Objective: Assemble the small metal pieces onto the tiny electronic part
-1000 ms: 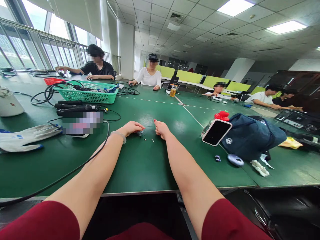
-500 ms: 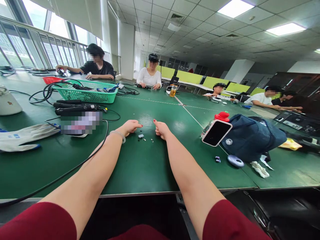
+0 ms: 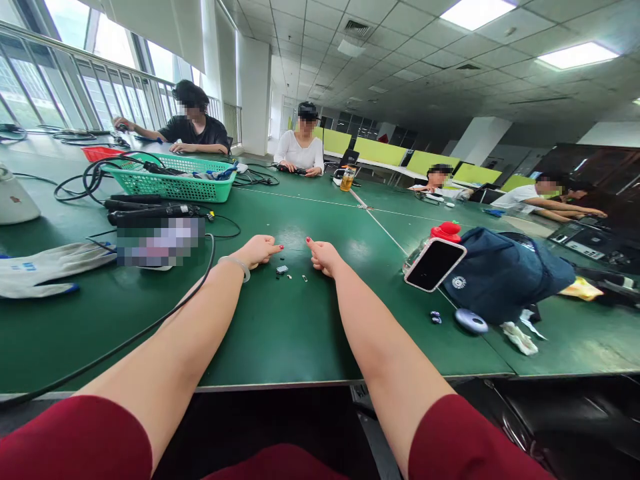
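Observation:
My left hand (image 3: 260, 251) rests on the green table, its fingers curled in and one red-nailed fingertip pointing right. A pale bangle circles that wrist. Across a short gap, my right hand (image 3: 323, 257) is also closed, with its thumb sticking out toward the left. Nothing shows in either hand. Between and just in front of them lie a small greyish-blue block (image 3: 283, 270), a tiny silvery piece (image 3: 305, 278) and several small dark and light bits, too small to name.
A black cable (image 3: 193, 303) crosses the left forearm. Farther left are a work glove (image 3: 55, 270), a blurred-out object and a green basket (image 3: 170, 183) with cables. To the right stand a phone (image 3: 434, 265), a red-topped bottle (image 3: 447, 231) and a navy bag (image 3: 505, 273). Other people sit around.
My hands and the small pieces stay nearly in place; the view shifts slightly. At far left, a person's arm lifts a little, and at far right people shift their arms.

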### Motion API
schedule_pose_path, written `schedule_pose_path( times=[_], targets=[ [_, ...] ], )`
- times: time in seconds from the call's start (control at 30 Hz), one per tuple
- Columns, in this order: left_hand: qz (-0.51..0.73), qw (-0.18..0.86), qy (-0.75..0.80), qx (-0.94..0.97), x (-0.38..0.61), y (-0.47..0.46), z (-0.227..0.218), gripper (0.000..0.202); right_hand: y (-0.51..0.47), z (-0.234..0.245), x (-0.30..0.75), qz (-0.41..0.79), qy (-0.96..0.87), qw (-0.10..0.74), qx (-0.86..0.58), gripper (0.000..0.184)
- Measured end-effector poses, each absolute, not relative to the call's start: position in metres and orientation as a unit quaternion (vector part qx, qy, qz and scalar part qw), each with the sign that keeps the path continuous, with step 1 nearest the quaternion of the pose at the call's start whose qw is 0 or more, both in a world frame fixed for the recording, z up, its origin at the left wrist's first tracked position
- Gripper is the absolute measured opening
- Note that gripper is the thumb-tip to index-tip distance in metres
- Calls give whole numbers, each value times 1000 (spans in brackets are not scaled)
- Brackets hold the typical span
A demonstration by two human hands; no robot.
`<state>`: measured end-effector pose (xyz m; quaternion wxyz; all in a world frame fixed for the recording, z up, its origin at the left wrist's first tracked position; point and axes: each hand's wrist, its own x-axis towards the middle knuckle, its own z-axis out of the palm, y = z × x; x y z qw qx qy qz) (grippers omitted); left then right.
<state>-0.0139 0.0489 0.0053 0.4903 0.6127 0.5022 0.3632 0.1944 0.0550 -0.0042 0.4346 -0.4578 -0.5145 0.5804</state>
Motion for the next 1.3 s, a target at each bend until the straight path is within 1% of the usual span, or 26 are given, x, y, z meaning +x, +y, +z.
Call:
schedule_pose_path(
  times=[0.2, 0.6, 0.83, 0.93, 1.03, 1.13, 1.23, 1.3],
  targets=[
    [372, 487, 500, 612, -13, 51, 3, 58, 56, -2, 194, 588, -499, 432, -468, 55],
    [361, 514, 486, 608, -14, 53, 4, 58, 57, 0, 196, 608, -482, 419, -472, 52],
    [374, 519, 474, 605, -16, 45, 10, 57, 59, -3, 201, 624, -486, 430, -435, 52],
    [386, 506, 475, 608, -16, 42, 9, 57, 56, -5, 204, 633, -484, 452, -401, 52],
    [397, 484, 478, 616, -15, 40, 4, 55, 54, -8, 206, 634, -463, 496, -370, 52],
    [401, 438, 488, 640, -16, 37, -1, 45, 52, -10, 207, 634, -438, 534, -348, 53],
    [343, 324, 487, 735, -17, 30, -1, 34, 52, -13, 206, 627, -437, 543, -349, 54],
    [285, 251, 483, 789, -16, 22, 2, 38, 51, -15, 204, 615, -455, 536, -357, 54]
  ],
)
